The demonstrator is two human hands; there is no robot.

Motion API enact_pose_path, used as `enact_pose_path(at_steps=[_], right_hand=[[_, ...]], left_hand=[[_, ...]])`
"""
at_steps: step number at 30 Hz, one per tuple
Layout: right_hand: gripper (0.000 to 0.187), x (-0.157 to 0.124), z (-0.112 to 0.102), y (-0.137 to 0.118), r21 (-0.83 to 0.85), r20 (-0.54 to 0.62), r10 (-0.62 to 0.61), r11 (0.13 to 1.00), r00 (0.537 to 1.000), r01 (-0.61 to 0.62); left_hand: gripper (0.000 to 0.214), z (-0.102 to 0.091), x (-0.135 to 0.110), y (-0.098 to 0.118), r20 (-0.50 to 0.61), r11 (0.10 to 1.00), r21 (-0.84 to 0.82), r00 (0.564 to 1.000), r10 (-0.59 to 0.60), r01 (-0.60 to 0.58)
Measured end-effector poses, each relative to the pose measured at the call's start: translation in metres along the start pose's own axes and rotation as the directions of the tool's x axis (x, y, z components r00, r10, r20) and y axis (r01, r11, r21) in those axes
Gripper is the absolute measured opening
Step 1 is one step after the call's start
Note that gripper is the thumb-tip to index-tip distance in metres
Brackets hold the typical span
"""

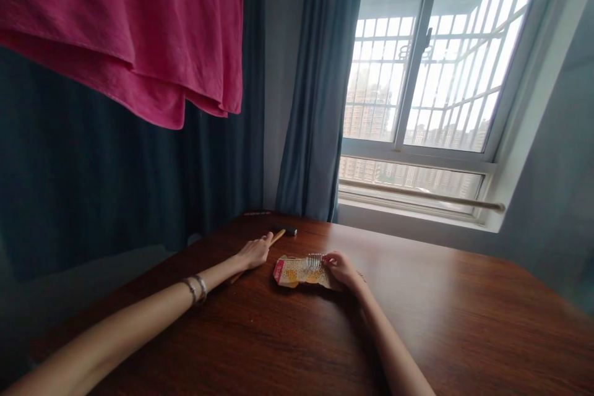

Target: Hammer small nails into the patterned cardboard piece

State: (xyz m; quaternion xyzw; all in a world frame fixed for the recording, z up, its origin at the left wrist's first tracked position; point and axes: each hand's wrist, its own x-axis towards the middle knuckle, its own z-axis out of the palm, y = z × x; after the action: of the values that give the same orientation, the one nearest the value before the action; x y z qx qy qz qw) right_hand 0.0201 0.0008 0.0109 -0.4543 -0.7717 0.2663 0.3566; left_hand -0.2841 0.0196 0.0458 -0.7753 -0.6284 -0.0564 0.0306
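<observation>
My left hand [255, 252] is wrapped round the wooden handle of a hammer [278, 236], whose dark head with a pale end rests near the far side of the table. Closer to the middle lies a flattened, printed piece of packaging [292, 272] with red, cream and yellow patches. Over it, my right hand [341, 269] pinches a small silvery ribbed piece [315, 260] by its right end; its kind is too small to tell. My right hand and wrist cover the right part of the packaging.
Both hands are over a dark brown wooden table [464, 315]. Blue-grey curtains [320, 93] hang behind it, beside a barred window [417, 86]. A pink cloth [139, 31] hangs at upper left. A rail [422, 195] crosses the window's lower part.
</observation>
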Motion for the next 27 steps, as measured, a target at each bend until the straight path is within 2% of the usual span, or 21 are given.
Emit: enact_pose_path(at_steps=[6, 14, 16, 18, 20, 21, 23, 24, 27], right_hand=[[0.019, 0.004, 0.004, 0.008, 0.022, -0.044, 0.023, 1.0, 0.999, -0.022], [0.022, 0.005, 0.007, 0.013, 0.026, -0.086, 0.024, 0.999, 0.996, -0.022], [0.022, 0.005, 0.006, 0.014, 0.032, -0.072, 0.025, 0.999, 0.997, -0.023], [0.021, 0.004, 0.003, 0.016, 0.04, -0.053, 0.03, 0.999, 0.998, -0.028], [0.02, 0.004, 0.0, 0.016, 0.049, -0.028, 0.038, 0.998, 0.999, -0.037], [0.019, 0.003, -0.002, 0.016, 0.053, -0.013, 0.041, 0.998, 0.999, -0.041], [0.02, 0.002, -0.006, 0.015, 0.059, 0.008, 0.043, 0.997, 0.999, -0.043], [0.021, 0.002, -0.008, 0.015, 0.059, 0.009, 0.041, 0.997, 0.999, -0.041], [0.021, 0.0, -0.013, 0.012, 0.041, -0.017, 0.022, 0.999, 1.0, -0.021]], left_hand=[[0.047, -0.004, 0.001, 0.001, 0.036, 1.0, -0.004, 0.999, 0.012, -0.012], [0.042, -0.002, 0.003, 0.002, -0.003, 0.999, 0.028, 1.0, 0.022, -0.022], [0.041, -0.004, 0.005, 0.005, -0.048, 0.999, 0.045, 0.999, 0.01, -0.008], [0.039, -0.006, 0.007, 0.011, -0.139, 1.0, 0.014, 0.99, 0.01, -0.008], [0.033, -0.007, 0.011, 0.023, -0.215, 0.992, -0.118, 0.977, 0.011, -0.037], [0.03, -0.007, 0.012, 0.03, -0.217, 0.973, -0.222, 0.976, 0.01, -0.059], [0.023, -0.003, 0.015, 0.047, -0.104, 0.882, -0.464, 0.994, 0.043, -0.087], [0.023, 0.0, 0.015, 0.055, -0.032, 0.815, -0.571, 0.995, 0.097, -0.098], [0.029, 0.009, 0.015, 0.073, 0.09, 0.643, -0.757, 0.956, 0.279, -0.116]])
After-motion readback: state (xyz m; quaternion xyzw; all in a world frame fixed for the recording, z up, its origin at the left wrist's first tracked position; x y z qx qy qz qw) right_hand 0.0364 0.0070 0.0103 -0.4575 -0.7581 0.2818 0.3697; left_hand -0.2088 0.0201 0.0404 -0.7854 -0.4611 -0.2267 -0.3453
